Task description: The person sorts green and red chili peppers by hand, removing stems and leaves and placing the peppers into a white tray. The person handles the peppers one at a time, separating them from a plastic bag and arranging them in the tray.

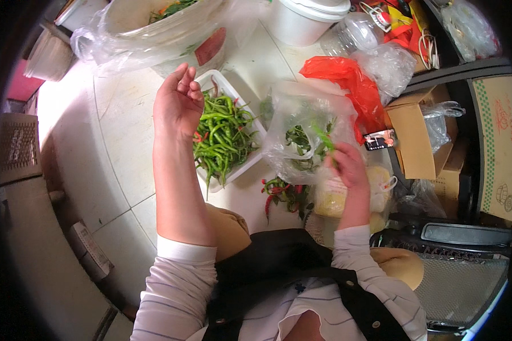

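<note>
My left hand (180, 102) is raised beside the upper left of a white plastic tray (261, 133), palm towards the tray. Its fingers are half curled and bunched; nothing shows in them, though a small thing could be hidden. Many long green chili peppers (224, 132), with a few red ones, fill the tray. Blurred by motion, my right hand (349, 166) grips a green chili pepper (323, 135) over a clear plastic bag (281, 128). Green leaves and stems (303, 140) lie in that bag. Nearer my knees is a small pile of red and dark green chili peppers (283, 194) on the floor.
A bag-lined bucket (162, 64) holding greens stands ahead, near a lidded white bucket (303, 21). To the right are a red plastic bag (341, 72), a lit phone (379, 140), an open cardboard box (409, 140) and a bagged yellow item (330, 200).
</note>
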`<state>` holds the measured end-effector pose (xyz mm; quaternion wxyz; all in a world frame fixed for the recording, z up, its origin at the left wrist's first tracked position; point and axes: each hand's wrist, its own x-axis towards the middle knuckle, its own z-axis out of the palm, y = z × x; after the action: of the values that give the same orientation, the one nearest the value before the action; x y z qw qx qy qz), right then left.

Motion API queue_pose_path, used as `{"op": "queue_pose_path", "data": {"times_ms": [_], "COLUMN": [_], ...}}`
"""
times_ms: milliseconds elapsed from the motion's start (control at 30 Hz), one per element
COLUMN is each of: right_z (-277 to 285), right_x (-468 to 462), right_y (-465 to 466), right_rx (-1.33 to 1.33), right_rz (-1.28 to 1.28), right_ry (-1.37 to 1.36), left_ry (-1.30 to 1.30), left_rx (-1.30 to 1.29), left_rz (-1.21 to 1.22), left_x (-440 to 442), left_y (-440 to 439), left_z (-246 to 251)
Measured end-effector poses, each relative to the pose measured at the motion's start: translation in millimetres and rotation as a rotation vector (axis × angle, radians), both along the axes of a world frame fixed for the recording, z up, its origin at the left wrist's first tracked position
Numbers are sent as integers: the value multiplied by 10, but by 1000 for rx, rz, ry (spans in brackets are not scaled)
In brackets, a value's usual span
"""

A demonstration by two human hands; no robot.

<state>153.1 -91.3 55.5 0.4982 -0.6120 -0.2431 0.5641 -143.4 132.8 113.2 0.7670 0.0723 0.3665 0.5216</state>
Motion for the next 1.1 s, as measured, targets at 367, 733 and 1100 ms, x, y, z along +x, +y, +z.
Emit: {"op": "queue_pose_path", "data": {"times_ms": [367, 733, 1100], "right_z": [-402, -1079, -2095], "right_x": [-1743, 500, -203], "right_y": [1265, 182, 811], "right_rx": [111, -111, 189], "right_rz": [279, -521, 379], "right_ry": [-160, -239, -1432], "left_ry": [58, 119, 163], "left_rx": [37, 56, 80], "left_rz": [203, 146, 66], "left_x": [-402, -298, -172], "left_y": [-5, 38, 30], "left_z": [109, 1, -70]}}
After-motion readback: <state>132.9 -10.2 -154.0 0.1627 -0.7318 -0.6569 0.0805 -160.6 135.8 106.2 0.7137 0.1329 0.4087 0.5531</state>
